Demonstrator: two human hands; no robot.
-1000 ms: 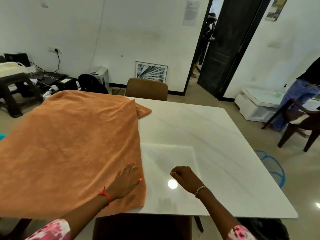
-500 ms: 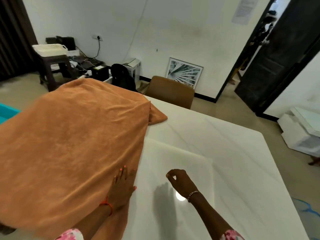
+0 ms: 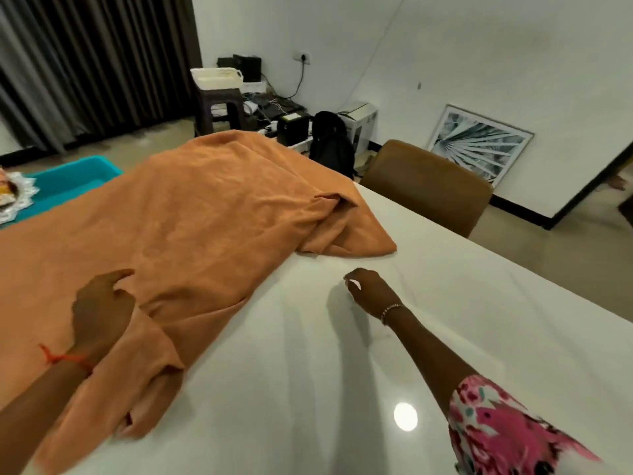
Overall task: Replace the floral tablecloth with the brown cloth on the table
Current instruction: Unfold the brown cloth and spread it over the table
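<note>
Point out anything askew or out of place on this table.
The brown cloth covers only the left part of the white table, with its far corner bunched and folded and its near edge rumpled. Nothing looks spilled or damaged.

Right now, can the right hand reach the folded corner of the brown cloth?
Probably yes. The right hand hovers over bare table, and nothing lies between it and the folded corner of the brown cloth just beyond.

White plastered walls (image 3: 445, 46) enclose the room. Dark pleated curtains (image 3: 85, 63) hang at the left. A framed leaf-print picture (image 3: 479, 144) leans against the wall on the pale glossy floor (image 3: 565, 255), behind a brown upholstered chair (image 3: 428, 186). A dark plastic stool (image 3: 219, 108) carries a white basket (image 3: 216, 78) beside tangled electronics.
</note>
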